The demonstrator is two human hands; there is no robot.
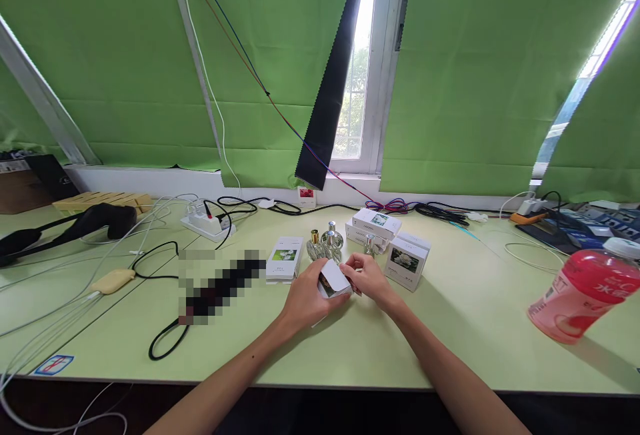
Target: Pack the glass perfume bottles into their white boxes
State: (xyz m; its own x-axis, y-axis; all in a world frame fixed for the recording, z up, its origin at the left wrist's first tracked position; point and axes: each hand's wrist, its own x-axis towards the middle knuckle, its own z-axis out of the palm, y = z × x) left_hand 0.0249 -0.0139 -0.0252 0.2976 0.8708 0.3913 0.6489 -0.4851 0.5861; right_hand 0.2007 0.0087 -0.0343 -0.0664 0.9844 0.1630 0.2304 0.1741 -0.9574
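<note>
Small white carton (334, 280), end flap open, tilted above the table.

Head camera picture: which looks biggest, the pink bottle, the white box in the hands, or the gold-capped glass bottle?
1. pink bottle, though it lies nearer the camera, so unsure
2. white box, held by left hand and right hand
3. gold-capped glass bottle

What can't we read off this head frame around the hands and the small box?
- Small box: the inside is hidden by its flap and both hands; contents unknown.
- Left hand, right hand: fingertips behind the box, so the exact grip is unclear.
- Pixelated patch left of the hands: object blurred out.
- Cartons: print too small.
- Pink bottle: label partly readable, distorted at the edge.
</note>
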